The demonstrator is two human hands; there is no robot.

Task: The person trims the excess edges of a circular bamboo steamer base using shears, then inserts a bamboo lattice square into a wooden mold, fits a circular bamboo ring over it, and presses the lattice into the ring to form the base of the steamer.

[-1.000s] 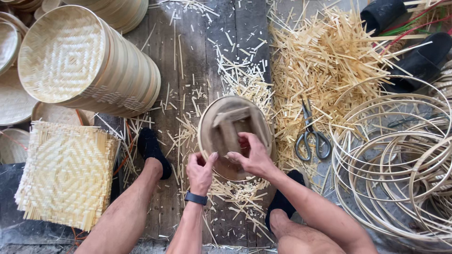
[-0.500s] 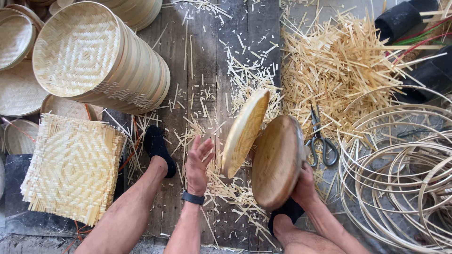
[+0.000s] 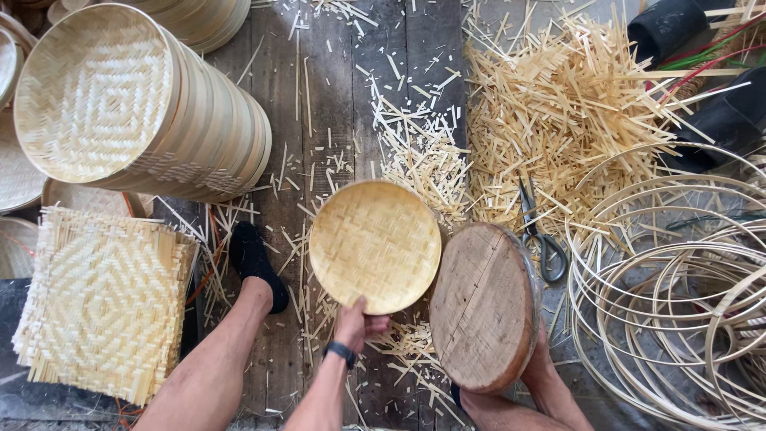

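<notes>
Left hand [image 3: 357, 321] pinches woven tray [image 3: 375, 246] at its rim only; I judge it could tip. Right hand hides behind wooden mould [image 3: 483, 307]; its fingers I cannot tell.

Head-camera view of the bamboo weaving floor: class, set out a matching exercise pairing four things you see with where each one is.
Things:
1. round woven tray
2. round wooden mould
3. scissors
4. stack of square woven mats

Places:
A. lying on the floor at the edge of the bamboo strip pile
B. held at its lower rim by the left hand
C. on the floor at the far left, below the stacked baskets
D. tilted up at the person's right, just right of the tray

Pairs: 1-B, 2-D, 3-A, 4-C
</notes>
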